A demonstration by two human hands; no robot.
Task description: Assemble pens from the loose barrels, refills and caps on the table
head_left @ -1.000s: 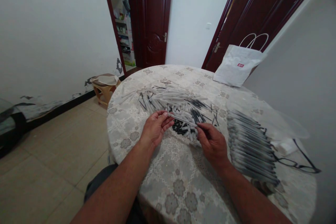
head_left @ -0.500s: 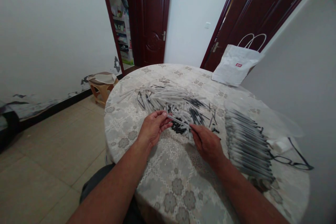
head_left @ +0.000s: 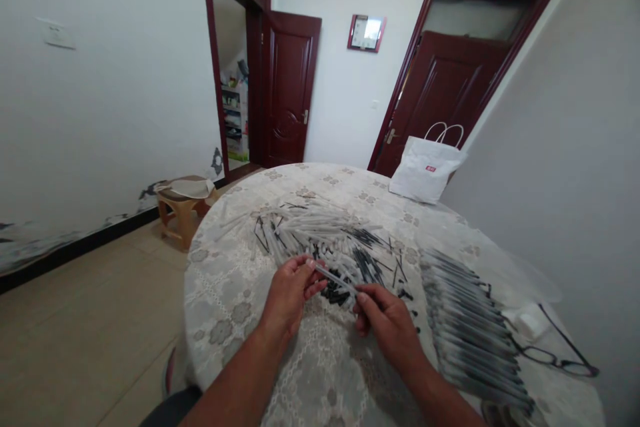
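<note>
A slim translucent pen barrel is held slantwise between my two hands over the table. My left hand pinches its far left end between thumb and forefinger, with the other fingers loosely curled. The right end is gripped by the thumb and fingers of my right hand. Just beyond the hands lies a heap of whitish pen barrels. Thin black refills are bunched to its right, and small black pen parts lie partly hidden below the held barrel.
Rows of pens with dark insides lie on the right side of the round table with a patterned cloth. Glasses rest past them. At the back right stands a white paper bag; a stool is left of the table.
The camera view has tilted up, so everything sits lower in the picture. Both hands still hold the pen barrel, and my right hand's fingers have shifted slightly around its end.
</note>
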